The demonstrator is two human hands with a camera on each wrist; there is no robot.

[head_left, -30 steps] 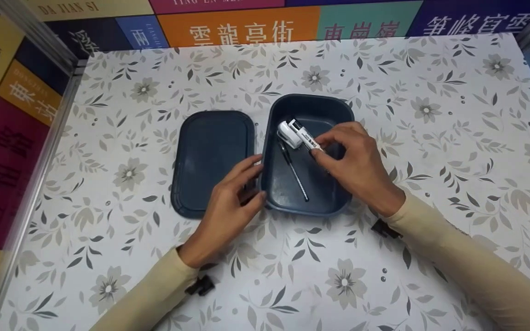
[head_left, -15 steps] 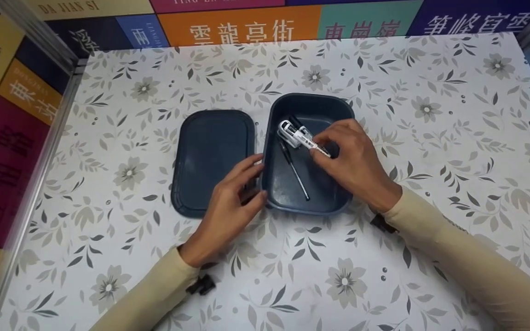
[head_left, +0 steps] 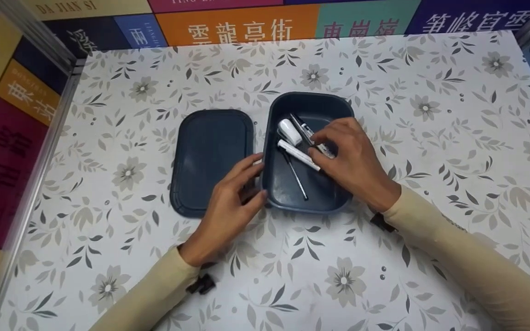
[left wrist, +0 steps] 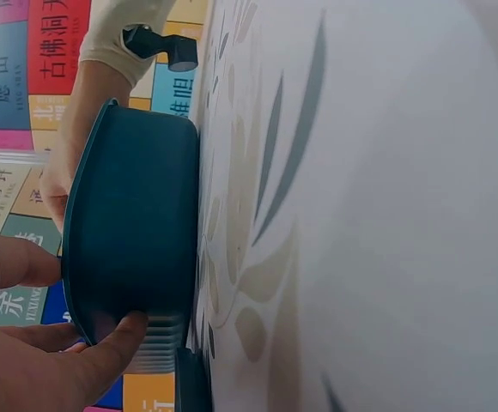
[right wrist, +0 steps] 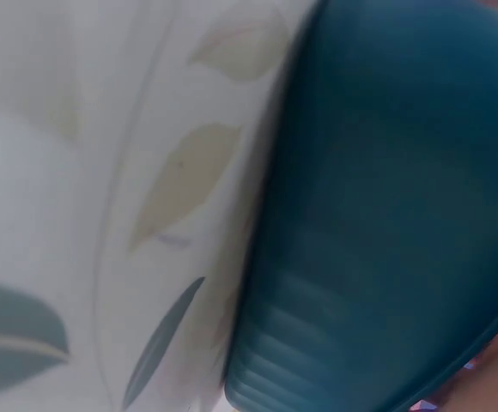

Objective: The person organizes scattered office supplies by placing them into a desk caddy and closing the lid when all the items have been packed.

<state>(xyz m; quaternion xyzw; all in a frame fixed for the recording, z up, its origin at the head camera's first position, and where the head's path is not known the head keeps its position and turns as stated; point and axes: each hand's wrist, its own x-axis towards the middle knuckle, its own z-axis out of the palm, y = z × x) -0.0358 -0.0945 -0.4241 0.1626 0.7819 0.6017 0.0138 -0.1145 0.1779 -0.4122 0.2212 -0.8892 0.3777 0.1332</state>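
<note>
In the head view a dark blue rectangular box point(head_left: 288, 200) stands uncovered on the table. My left hand point(head_left: 230, 202) rests its fingertips against the box's left wall; the left wrist view shows fingers point(left wrist: 112, 356) touching that wall. My right hand point(head_left: 357, 161) reaches over the box's right rim, thumb and index finger parted above the markers. A white marker point(head_left: 298, 155) lies slanted inside. Beside it is a black-and-white marker point(head_left: 305, 128), partly covered by the right fingers. A white rounded object point(head_left: 289, 132) and a thin black pen point(head_left: 296, 174) also lie in the box.
A dark blue lid point(head_left: 212, 161) lies flat left of the box, close to the left hand. A floral cloth point(head_left: 154, 266) covers the table. Panels with large lettering point(head_left: 242, 27) stand along the back and left edges.
The white marker that the right hand pinched now lies lower in the box, turned beside the pen. The right thumb and index finger have parted. The left hand stays put.
</note>
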